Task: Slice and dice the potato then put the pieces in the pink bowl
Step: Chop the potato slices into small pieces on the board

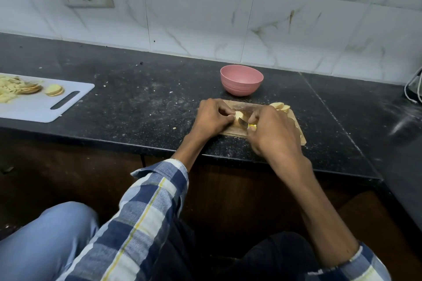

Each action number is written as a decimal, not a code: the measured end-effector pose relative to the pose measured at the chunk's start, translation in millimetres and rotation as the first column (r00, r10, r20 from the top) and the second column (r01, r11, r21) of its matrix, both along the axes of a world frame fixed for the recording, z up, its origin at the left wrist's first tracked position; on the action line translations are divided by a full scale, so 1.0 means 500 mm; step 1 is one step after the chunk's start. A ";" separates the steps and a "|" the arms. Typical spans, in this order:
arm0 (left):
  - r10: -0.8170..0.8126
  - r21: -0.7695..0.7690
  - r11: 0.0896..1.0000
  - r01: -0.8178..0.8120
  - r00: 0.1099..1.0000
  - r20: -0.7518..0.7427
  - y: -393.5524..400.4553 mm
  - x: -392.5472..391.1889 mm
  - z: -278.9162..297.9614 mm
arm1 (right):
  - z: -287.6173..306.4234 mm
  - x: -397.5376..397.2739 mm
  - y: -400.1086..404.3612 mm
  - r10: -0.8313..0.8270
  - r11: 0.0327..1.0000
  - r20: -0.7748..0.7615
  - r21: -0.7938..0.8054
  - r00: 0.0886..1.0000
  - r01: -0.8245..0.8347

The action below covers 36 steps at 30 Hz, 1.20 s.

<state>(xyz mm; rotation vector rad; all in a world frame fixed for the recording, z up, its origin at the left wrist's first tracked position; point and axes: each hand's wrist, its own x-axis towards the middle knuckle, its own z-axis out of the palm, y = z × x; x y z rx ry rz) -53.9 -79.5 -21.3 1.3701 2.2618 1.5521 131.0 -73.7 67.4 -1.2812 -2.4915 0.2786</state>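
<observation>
Pinching a pale yellow potato [238, 114] piece on the wooden board [235, 129], the left hand [213, 118] steadies it. The right hand [272, 131] grips a yellow-handled knife [243, 122], blade against it. Round slices [280, 106] lie behind; the pink bowl [241, 82] sits beyond.

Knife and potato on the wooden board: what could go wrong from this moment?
1. The left hand pinches the potato with its fingertips right beside the knife gripped by the right hand; a slip could nick a finger.
2. The slices are piled at the far right edge of the wooden board; they may slide onto the counter.
3. The pink bowl sits behind the board; the transfer may drop pieces.
</observation>
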 end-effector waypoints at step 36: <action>0.011 -0.040 0.999 -0.013 0.999 -0.053 -0.008 -0.001 0.001 | -0.009 -0.036 -0.004 0.007 1.000 -0.037 0.001 0.999 -0.007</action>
